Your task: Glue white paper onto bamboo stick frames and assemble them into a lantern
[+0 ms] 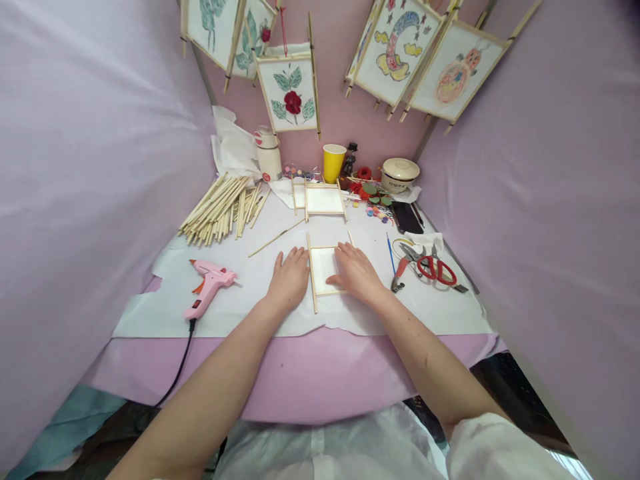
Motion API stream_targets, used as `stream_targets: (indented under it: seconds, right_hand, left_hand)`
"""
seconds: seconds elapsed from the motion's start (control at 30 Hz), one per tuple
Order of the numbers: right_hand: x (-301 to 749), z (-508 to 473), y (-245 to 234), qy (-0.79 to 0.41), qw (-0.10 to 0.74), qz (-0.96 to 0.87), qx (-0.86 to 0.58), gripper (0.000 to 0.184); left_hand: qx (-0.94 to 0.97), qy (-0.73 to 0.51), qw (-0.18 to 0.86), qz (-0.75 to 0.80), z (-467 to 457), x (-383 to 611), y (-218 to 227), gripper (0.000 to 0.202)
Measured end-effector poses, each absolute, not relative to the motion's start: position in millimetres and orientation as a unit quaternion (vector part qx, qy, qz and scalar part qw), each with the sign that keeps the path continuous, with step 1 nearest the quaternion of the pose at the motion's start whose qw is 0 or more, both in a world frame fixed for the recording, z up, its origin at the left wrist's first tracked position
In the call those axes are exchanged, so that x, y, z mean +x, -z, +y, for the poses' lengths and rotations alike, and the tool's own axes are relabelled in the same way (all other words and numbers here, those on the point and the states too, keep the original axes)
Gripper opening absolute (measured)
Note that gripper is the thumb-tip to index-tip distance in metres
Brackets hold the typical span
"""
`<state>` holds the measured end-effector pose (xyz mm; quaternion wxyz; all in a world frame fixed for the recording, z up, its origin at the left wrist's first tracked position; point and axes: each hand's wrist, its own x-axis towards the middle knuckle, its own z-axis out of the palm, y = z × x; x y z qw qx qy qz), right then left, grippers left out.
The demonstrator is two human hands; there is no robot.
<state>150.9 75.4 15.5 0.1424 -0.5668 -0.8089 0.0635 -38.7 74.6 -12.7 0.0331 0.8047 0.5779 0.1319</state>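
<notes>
A small wooden stick frame point(320, 270) with white paper inside lies on the white paper sheet point(240, 300) at the table's near middle. My left hand point(289, 279) rests flat on the sheet just left of the frame, fingers stretched out, holding nothing. My right hand point(355, 270) lies flat over the frame's right side, fingers extended and pressing on it. A second, similar frame point(324, 199) lies farther back.
A pink glue gun point(209, 285) with a black cord lies at the left. A pile of wooden sticks point(223, 207) sits back left. Red scissors point(436, 269) and pliers point(403, 267) lie at the right. A yellow cup point(333, 162), bottle and lidded bowl point(399, 173) stand at the back. Painted panels hang above.
</notes>
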Motion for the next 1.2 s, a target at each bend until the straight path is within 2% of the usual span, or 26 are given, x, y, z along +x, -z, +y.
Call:
stream_targets:
  seconds: [0.1,0.23,0.43,0.6,0.67,0.77,0.87,0.93,1.0,1.07,1.2]
  right_hand:
    - [152,75,-10,-0.08,0.167,-0.793,-0.58,0.076]
    - [166,76,-7,-0.109,0.186,-0.776,-0.593,0.073]
    - [206,75,-7,-0.114,0.237,-0.674,-0.69,0.041]
    - [206,73,1,-0.184,0.275,-0.658,-0.676,0.024]
    - [201,76,2,-0.227,0.316,-0.646,-0.657,0.025]
    - [198,80,-3,-0.289,0.397,-0.62,-0.612,0.043]
    - [194,81,-13,-0.324,0.481,-0.601,-0.549,0.057]
    - [190,79,-18,-0.336,0.524,-0.594,-0.51,0.061]
    - [187,79,-21,-0.347,0.549,-0.589,-0.481,0.058]
    - [185,79,-20,-0.36,0.556,-0.589,-0.463,0.05]
    - [185,82,-14,-0.377,0.537,-0.598,-0.46,0.035]
  left_hand:
    - [0.804,-0.133,0.036,0.578,75,-39,14,0.049]
    - [0.793,-0.141,0.038,0.591,75,-40,12,0.049]
    - [0.765,-0.17,0.043,0.619,66,-38,0,0.037]
    - [0.762,-0.206,0.098,0.606,57,-25,-1,0.029]
    - [0.758,-0.236,0.127,0.595,57,-23,-2,0.036]
    - [0.75,-0.29,0.166,0.571,60,-25,-8,0.05]
    - [0.7,-0.414,0.236,0.531,63,-29,-14,0.057]
    - [0.65,-0.505,0.28,0.494,64,-32,-17,0.06]
    - [0.627,-0.543,0.286,0.48,65,-34,-18,0.061]
    - [0.631,-0.53,0.275,0.495,68,-37,-16,0.058]
    - [0.66,-0.465,0.272,0.524,74,-42,-10,0.035]
